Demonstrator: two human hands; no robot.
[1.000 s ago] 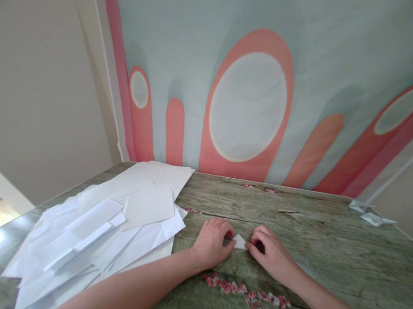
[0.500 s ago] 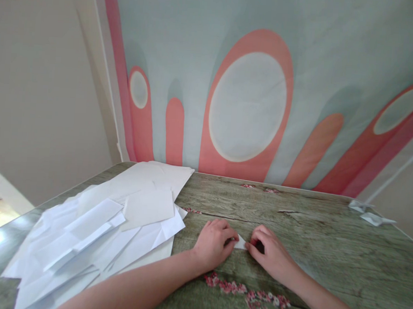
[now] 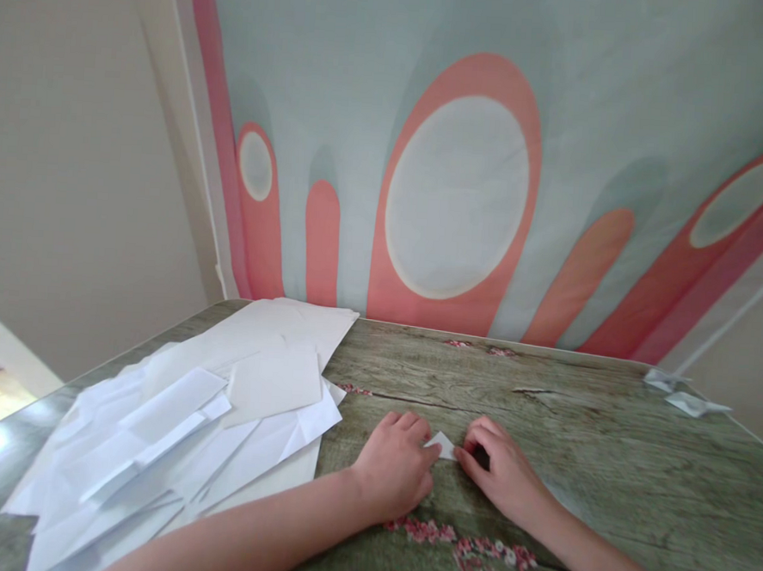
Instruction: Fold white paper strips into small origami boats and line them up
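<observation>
A small piece of folded white paper (image 3: 442,445), roughly triangular with its point upward, lies on the wood-patterned table between my two hands. My left hand (image 3: 397,466) is closed, its fingers curled, with a fingertip on the paper's left side. At the paper's right corner, my right hand (image 3: 495,465) pinches with thumb and forefinger. Part of the paper's left edge is hidden under my left fingers.
A spread pile of white paper sheets (image 3: 272,387), some folded, covers the table's left side. Two small folded paper pieces, one a white folded shape (image 3: 696,405), sit at the far right edge. Behind the table (image 3: 605,437) stands a patterned wall covering (image 3: 458,195).
My left hand has shifted slightly left and toward me, its thumb dropping away from the paper. More of the folded paper's top shows. My right hand stays in place.
</observation>
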